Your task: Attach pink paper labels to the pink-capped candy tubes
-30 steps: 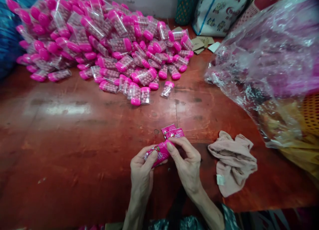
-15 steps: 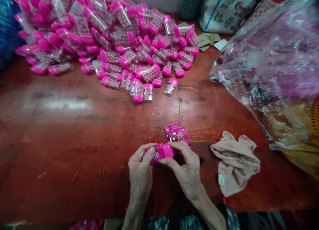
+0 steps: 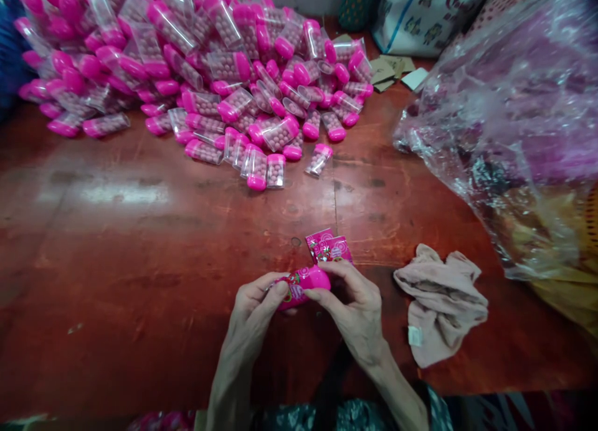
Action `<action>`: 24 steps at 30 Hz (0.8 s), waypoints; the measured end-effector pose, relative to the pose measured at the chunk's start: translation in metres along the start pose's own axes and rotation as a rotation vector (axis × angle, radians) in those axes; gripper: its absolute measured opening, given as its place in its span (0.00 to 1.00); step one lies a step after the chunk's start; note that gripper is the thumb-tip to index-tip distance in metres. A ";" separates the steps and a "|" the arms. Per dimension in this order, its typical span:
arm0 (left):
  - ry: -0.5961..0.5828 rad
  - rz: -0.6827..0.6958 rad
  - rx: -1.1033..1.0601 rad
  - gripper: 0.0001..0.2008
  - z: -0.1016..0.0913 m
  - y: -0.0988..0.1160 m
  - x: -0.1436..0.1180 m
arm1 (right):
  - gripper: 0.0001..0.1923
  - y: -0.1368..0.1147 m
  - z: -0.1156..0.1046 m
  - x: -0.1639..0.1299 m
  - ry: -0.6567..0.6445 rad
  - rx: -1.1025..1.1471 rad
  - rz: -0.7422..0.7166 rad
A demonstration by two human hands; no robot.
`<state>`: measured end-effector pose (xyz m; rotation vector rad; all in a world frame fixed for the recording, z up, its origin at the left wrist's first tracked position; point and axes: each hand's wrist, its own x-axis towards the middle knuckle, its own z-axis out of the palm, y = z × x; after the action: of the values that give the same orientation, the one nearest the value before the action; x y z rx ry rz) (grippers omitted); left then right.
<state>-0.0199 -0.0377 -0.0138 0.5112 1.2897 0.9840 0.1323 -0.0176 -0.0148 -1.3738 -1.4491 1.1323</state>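
Between my two hands lies a small candy container with a bright pink cap and a printed pink sleeve around its body. My left hand is closed on the sleeved end, its thumb pressed on the printed face. At the capped end, my right hand pinches the container between thumb and fingers. Just beyond my fingers a few flat printed pink sleeves overlap on the table, partly covered by my right hand.
A big heap of pink-capped clear containers filled with small balls covers the back left. To the right lie a crumpled beige cloth and a large clear plastic bag. Cardboard pieces and a white printed bag are behind.
The container has tilted, its capped end shifting slightly right and up. My left hand and forearm have swung a little left, and my right thumb now rests further onto the container.
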 end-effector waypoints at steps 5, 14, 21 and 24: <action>-0.057 -0.025 0.152 0.07 -0.001 0.014 0.005 | 0.12 -0.004 -0.008 0.008 -0.055 -0.007 -0.083; -0.065 -0.059 0.129 0.08 0.001 0.015 0.006 | 0.23 -0.005 -0.013 0.009 -0.182 -0.050 -0.043; -0.163 -0.065 0.121 0.09 -0.002 0.015 0.006 | 0.19 -0.006 -0.009 0.007 -0.151 -0.022 -0.019; -0.157 -0.079 0.089 0.08 -0.003 0.014 0.008 | 0.17 -0.006 -0.008 0.008 -0.173 0.001 -0.012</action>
<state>-0.0271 -0.0249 -0.0079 0.5895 1.2073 0.8073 0.1382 -0.0094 -0.0066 -1.2903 -1.5765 1.2699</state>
